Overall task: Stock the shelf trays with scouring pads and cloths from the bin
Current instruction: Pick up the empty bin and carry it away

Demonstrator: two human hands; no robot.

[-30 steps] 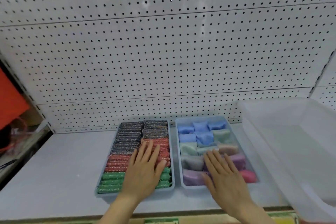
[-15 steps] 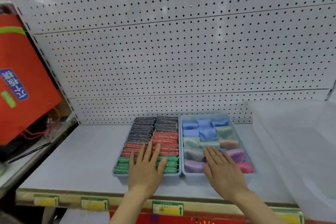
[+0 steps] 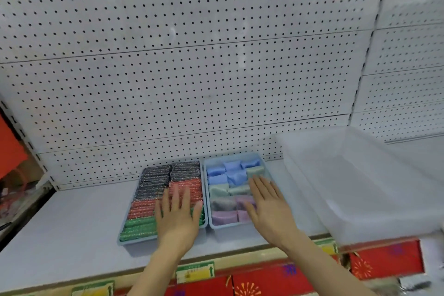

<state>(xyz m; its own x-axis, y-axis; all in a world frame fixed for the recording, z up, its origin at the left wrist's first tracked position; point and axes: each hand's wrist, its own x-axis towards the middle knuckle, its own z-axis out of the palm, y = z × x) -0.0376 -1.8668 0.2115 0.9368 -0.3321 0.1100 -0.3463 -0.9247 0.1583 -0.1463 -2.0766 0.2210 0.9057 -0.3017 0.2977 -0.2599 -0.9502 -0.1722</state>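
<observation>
Two pale blue trays stand side by side on the white shelf [image 3: 67, 218]. The left tray [image 3: 134, 246] is packed with black, red and green scouring pads [image 3: 153, 187]. The right tray [image 3: 230, 230] holds folded cloths [image 3: 223, 172] in blue, mint, grey and purple. My left hand [image 3: 179, 216] lies flat, fingers spread, over the front right of the pads. Over the right side of the cloths, my right hand [image 3: 266, 206] is flat with fingers apart. Neither hand holds anything. A clear plastic bin [image 3: 355, 187] stands to the right of the trays, and I see nothing inside it.
White pegboard [image 3: 192, 79] forms the back wall. Packaged goods hang above it at the top edge. Red boxes [image 3: 384, 262] sit under the shelf lip with its price labels [image 3: 194, 271]. An orange-red item [image 3: 9, 146] and cluttered shelf are at far left.
The camera has pulled back and tilted up, showing more pegboard and the goods above. Both hands stay flat on the trays; the right hand has slid toward the tray's right side.
</observation>
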